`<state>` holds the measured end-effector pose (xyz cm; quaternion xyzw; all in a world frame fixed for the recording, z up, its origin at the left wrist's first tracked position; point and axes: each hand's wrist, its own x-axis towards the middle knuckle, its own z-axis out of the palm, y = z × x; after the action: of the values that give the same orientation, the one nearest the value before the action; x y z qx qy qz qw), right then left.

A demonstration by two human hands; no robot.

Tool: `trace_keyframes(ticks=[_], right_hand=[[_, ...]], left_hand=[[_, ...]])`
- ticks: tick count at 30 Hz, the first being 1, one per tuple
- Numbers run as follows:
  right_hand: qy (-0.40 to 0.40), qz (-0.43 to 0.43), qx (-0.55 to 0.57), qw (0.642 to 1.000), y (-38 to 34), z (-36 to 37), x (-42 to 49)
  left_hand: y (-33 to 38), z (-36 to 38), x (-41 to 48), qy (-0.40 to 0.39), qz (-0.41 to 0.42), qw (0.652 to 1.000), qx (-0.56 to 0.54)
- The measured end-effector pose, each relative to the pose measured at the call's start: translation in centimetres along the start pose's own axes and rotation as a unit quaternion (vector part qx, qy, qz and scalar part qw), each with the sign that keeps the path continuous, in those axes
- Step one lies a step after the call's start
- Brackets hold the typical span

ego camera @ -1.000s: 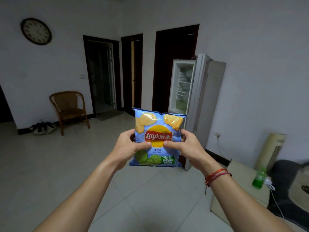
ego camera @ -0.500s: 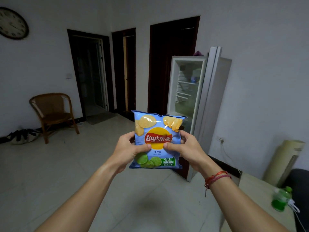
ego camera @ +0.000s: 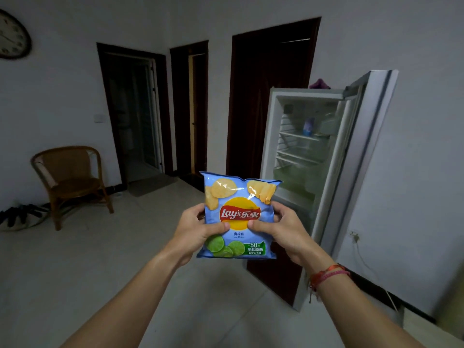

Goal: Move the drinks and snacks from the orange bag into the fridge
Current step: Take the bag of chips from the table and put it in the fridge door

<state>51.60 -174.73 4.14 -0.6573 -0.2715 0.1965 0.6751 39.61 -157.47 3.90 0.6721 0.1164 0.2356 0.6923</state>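
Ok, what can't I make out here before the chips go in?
Head view:
The fridge, lower part: partly behind the chip bag and right hand.
The bluish item on its top shelf: too blurred to identify.
The left hand: all but the thumb behind the bag.
The orange bag: out of frame.
The clock: cut by the left edge.

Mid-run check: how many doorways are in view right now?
3. The left doorway stands beside the wicker chair, the narrow middle doorway is right of it, and the right doorway lies behind the fridge, partly hidden by it.
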Motion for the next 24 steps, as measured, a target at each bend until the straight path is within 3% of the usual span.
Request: trace_keyframes(ticks=[11,24], right_hand=[[0.028,0.008,-0.012,1.000,3.4,0.0,16.4],[0.118,0.009,-0.014,0.993,4.3,0.4,35.4]], left_hand=[[-4.8,-3.4,17.4,-0.029,-0.012,0.999,-0.019],[-7.1,-7.0,40.0,-0.137,0.003,0.990,-0.023]])
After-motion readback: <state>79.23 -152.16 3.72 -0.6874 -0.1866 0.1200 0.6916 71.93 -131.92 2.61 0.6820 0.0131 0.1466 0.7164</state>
